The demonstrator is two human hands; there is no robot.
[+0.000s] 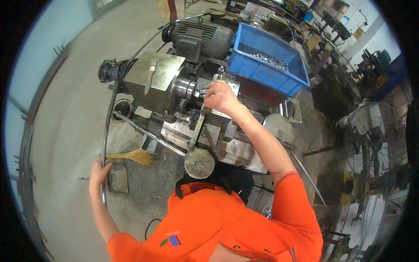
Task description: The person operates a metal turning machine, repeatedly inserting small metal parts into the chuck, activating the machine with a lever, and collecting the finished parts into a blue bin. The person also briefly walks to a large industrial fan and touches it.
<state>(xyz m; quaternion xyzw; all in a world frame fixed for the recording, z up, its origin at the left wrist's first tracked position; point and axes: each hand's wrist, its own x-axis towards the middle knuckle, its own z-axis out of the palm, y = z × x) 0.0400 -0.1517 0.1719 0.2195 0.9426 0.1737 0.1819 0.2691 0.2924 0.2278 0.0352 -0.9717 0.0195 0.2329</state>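
Observation:
A small lathe-like machine stands before me, with a shiny round spindle chuck at its middle. My left hand is closed round the lower part of a long metal lever, which runs up to the machine's left end. Out in front, my right hand is closed, its fingertips bent toward the chuck's mouth beside a small shiny metal piece. Whether the fingers grip that piece is hidden. Below this hand, a flat bar leads down to a round metal disc near my waist.
A blue crate with small metal parts stands behind the machine, beside a ribbed motor. A brush lies on the metal cover. A straw broom is on the floor at left; a fan stands at right.

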